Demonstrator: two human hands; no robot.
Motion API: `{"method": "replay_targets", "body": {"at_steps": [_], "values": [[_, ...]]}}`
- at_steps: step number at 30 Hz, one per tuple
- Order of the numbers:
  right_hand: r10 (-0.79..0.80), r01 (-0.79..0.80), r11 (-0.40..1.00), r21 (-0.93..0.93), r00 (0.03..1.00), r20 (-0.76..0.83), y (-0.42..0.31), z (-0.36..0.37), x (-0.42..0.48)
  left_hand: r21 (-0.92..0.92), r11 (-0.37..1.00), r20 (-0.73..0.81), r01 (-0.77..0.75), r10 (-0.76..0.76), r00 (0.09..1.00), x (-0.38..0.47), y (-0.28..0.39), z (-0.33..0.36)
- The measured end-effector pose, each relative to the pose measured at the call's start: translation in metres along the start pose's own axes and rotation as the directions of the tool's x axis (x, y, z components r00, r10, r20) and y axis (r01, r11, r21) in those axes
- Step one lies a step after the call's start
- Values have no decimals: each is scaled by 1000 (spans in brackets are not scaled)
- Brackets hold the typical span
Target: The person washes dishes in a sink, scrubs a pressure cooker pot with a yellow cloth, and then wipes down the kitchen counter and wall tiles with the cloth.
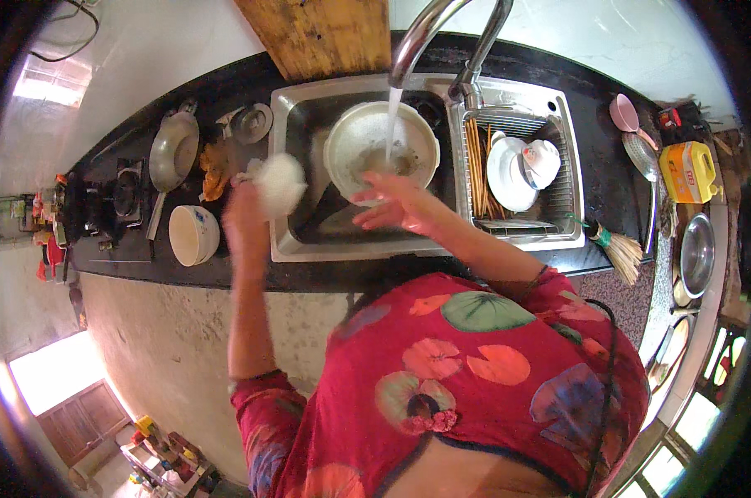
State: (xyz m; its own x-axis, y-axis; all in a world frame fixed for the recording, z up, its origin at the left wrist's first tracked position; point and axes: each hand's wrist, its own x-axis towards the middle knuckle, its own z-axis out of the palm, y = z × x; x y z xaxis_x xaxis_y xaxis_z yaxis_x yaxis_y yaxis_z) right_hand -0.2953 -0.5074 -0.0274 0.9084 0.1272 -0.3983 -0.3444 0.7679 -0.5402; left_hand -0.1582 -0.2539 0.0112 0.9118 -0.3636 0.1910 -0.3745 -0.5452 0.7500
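Note:
My left hand (244, 204), blurred by motion, grips a white bowl (282, 185) over the left rim of the steel sink (363, 250). The bowl is blurred too, so its inside is hard to make out. My right hand (393, 202) is above the near edge of a pale round basin (344, 140), fingers spread and holding nothing. Water (393, 118) runs from the chrome faucet (406, 59) into this basin, which sits in the left sink compartment. Small dark bits show in the basin's water.
Wooden chopsticks (473, 168), a white plate (506, 180) and a white bowl (542, 163) occupy the wire rack at right. Left stand a cream bowl (188, 236), a wok (173, 149), an orange cloth (213, 168) and a gas stove (126, 193). A straw brush (618, 252) and yellow jug (686, 171) are right.

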Motion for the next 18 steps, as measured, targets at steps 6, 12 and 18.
{"method": "replay_targets", "body": {"at_steps": [6,12,18], "values": [[104,-47,957,287,977,-187,21,-57,52,158,757,350,-634,557,753,-26,47,154],[-131,122,991,-48,891,-435,-16,-85,50,550,659,326,-513,396,858,38,2,97],[51,-82,995,-50,894,-445,-14,-107,69,852,380,349,-360,100,932,58,-107,34]]}}
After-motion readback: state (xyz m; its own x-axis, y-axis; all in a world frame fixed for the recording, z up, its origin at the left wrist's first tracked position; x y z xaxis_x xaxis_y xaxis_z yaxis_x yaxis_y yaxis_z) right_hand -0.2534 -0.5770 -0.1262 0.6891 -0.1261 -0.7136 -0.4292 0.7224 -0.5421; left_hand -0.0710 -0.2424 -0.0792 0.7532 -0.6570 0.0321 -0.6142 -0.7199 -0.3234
